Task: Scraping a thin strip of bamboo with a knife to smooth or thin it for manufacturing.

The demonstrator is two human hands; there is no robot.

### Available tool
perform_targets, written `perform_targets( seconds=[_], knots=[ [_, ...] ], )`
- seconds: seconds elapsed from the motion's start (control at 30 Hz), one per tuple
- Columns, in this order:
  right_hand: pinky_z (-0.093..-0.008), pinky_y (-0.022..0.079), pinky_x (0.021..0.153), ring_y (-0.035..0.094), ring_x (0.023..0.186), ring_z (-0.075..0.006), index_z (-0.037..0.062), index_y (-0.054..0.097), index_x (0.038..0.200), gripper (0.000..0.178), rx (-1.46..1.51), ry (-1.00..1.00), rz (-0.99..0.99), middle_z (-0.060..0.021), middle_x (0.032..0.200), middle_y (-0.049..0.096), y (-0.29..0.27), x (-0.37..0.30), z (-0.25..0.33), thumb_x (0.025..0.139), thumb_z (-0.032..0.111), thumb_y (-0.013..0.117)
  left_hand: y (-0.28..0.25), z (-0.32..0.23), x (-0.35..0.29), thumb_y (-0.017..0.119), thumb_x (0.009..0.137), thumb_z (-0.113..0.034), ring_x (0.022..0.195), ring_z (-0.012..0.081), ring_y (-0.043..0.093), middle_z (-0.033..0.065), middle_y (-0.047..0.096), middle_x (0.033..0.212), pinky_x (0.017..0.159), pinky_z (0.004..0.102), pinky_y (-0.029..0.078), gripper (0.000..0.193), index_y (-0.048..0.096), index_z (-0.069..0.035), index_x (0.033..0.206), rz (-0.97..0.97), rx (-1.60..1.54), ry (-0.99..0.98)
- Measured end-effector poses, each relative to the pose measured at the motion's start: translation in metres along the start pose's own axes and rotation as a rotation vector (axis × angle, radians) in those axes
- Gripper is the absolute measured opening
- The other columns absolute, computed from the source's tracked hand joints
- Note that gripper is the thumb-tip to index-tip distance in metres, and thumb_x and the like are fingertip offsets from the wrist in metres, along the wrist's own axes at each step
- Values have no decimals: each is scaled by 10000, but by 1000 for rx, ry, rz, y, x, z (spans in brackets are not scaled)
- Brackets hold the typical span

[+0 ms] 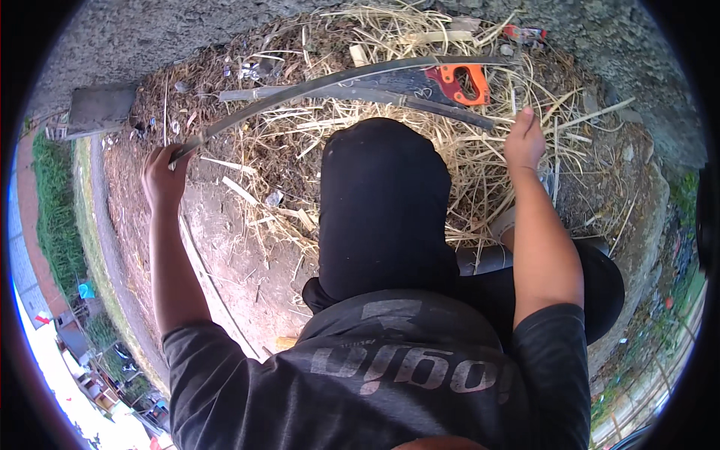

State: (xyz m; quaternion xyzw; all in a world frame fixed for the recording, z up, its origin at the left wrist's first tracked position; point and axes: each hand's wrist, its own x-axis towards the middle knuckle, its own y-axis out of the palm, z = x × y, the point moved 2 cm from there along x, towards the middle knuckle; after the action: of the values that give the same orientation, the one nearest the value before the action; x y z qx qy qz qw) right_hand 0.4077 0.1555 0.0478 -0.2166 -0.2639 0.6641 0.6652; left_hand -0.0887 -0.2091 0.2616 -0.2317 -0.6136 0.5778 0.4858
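The person's left hand (163,176) is closed in a fist around one end of a long, thin, curved strip (315,86), probably split bamboo or cane. From that grip, on the left of the scene, the strip rises and arcs away to the right, passing over a bed of dry straw and reaching the far right, close above a handsaw.

The right hand (524,139) is stretched out on the right side, fingers loosely together and pointing away. It hovers over or rests on the straw, just beside the end of a second dark strip (442,107); whether it grips anything cannot be told.

Between the two hands, nearer the person, a bent knee in black trousers (382,202) fills the middle of the view. Beyond the knee lies the handsaw (427,81), with a dark blade and a bright orange handle at its right end. It rests on the straw under the curved strip.

The straw pile (480,165) spreads across the far and right ground, mixed with pale wood shavings. Bare reddish earth (232,255) lies to the near left. A flat grey board (101,109) sits at the far left. A rough grey wall (150,37) runs along the far edge.
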Motion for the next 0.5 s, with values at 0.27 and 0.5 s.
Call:
perform_targets(
  seconds=[0.27,0.5],
  knots=[
    [-387,482,689,617,721,-259,-15,651,933,646,66,-47,-42,-118,778,647,-39,60,4,1027,548,350,59,60,68,836,755,-323,830,254,665,53,685,890,763,391,517,316,733,-109,964,114,-100,-23],
    [-250,366,515,381,526,-75,48,591,917,558,173,148,153,43,629,425,-93,94,63,1028,555,384,100,62,110,811,782,-367,948,223,668,98,672,1157,843,366,538,554,627,-164,1262,-85,477,225]
  ],
)
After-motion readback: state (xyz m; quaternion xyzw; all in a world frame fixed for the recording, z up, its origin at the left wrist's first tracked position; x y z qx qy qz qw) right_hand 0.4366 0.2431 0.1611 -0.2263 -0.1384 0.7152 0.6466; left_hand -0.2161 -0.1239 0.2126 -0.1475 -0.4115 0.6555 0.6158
